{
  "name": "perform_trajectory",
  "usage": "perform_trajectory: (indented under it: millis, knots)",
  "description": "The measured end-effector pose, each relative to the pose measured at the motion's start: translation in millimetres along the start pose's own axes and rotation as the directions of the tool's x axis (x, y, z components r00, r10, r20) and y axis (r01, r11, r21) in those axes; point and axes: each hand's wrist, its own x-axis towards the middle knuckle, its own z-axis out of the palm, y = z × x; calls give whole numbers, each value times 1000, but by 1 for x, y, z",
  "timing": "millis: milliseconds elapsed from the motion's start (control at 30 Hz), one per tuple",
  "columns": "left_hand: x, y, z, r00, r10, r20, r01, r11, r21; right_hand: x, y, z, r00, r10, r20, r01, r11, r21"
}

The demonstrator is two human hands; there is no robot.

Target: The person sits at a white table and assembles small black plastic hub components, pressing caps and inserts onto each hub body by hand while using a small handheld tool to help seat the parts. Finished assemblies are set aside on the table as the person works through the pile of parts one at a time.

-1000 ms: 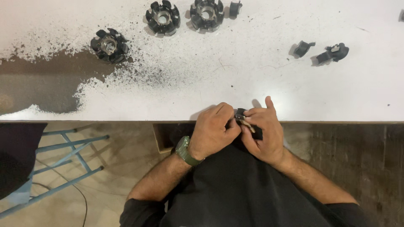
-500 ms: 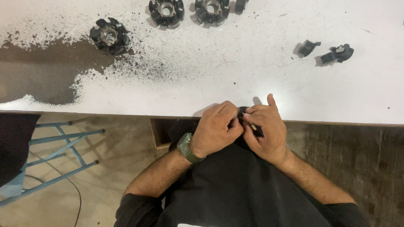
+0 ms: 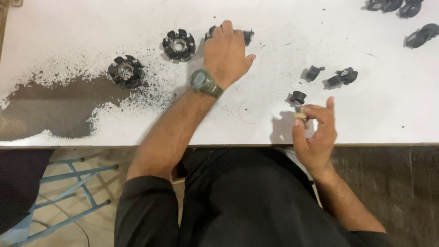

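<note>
We see the left hand (image 3: 227, 54) laid over a black toothed round part (image 3: 247, 35) far up the worn white table (image 3: 137, 27), two matching black toothed parts (image 3: 179, 45) to its left. Nearer the table's edge, the right hand (image 3: 315, 132) pinches a small black-capped piece (image 3: 298, 101) in its fingertips.

White desk (image 3: 366, 123) — worn brown patch, black speckles; black toothed rings (image 3: 126, 71); olive-green watch (image 3: 204, 83); blue stool frame (image 3: 68, 192).
</note>
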Motion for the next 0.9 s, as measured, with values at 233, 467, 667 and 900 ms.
perform_trajectory:
  millis: [233,467,667,900]
  knots:
    - [55,19,-6,994,96,61,-103,986,134,2,8,6,998,-31,47,33,998,-51]
    - [-48,21,16,903,365,225,-251,876,-413,5,7,2,993,-10,118,21,995,-94]
    - [-149,13,26,931,263,-253,-356,806,-473,5,-9,3,952,-44,302,118,966,-231]
    - [-183,13,37,946,72,-316,-231,833,-502,10,-28,25,906,-106,410,209,954,-215]
